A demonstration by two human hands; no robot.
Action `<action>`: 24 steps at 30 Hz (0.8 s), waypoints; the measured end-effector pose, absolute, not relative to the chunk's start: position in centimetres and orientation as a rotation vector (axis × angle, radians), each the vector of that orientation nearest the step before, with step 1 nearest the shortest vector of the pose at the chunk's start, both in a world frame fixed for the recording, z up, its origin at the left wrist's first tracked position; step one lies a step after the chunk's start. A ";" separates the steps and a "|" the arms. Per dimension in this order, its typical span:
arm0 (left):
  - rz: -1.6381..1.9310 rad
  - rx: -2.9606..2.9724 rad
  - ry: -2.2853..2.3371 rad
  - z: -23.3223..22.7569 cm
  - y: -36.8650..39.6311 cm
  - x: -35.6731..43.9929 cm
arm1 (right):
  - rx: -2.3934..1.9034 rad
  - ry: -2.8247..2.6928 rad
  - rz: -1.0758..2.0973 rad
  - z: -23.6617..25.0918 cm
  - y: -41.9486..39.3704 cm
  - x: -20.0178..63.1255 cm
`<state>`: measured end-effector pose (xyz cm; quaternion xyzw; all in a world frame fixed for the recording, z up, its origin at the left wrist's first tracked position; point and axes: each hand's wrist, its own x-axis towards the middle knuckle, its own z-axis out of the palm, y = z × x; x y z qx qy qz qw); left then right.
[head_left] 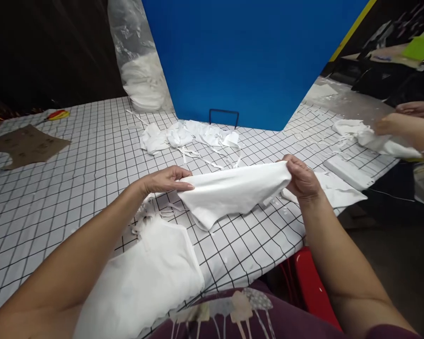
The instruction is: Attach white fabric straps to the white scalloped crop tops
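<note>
Here, the left hand (pixel 164 181) and right hand (pixel 301 178) pinched opposite ends of a white cloth (pixel 233 190) above the tabletop (pixel 74 160), likely light, limp, best gripped at its edges.

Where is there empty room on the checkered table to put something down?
Bare grid lies left of the left hand, between the brown paper piece and white fabric pile. It is crowded around the held white cloth and folded stack.
</note>
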<state>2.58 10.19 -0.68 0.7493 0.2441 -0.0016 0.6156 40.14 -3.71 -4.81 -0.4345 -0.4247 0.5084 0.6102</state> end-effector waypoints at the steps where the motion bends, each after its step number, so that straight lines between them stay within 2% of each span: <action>1: 0.025 1.721 0.566 -0.2 10.4 2.2 | -1.025 -0.971 1.139 -4.4 -3.8 40.7; 6: 0.229 1.640 0.594 1.0 10.7 1.1 | -1.120 -1.024 1.048 -2.4 -4.1 42.4; 10: 0.322 1.574 0.652 -1.2 11.3 1.5 | -1.303 -1.077 1.056 -2.9 -2.4 42.1; 18: 0.110 1.909 0.896 -6.1 12.5 2.3 | -1.645 -1.068 1.229 -7.9 -0.2 41.3; 24: 0.098 2.110 0.952 -5.7 13.4 2.3 | -1.542 -1.177 1.186 -6.6 -0.8 44.0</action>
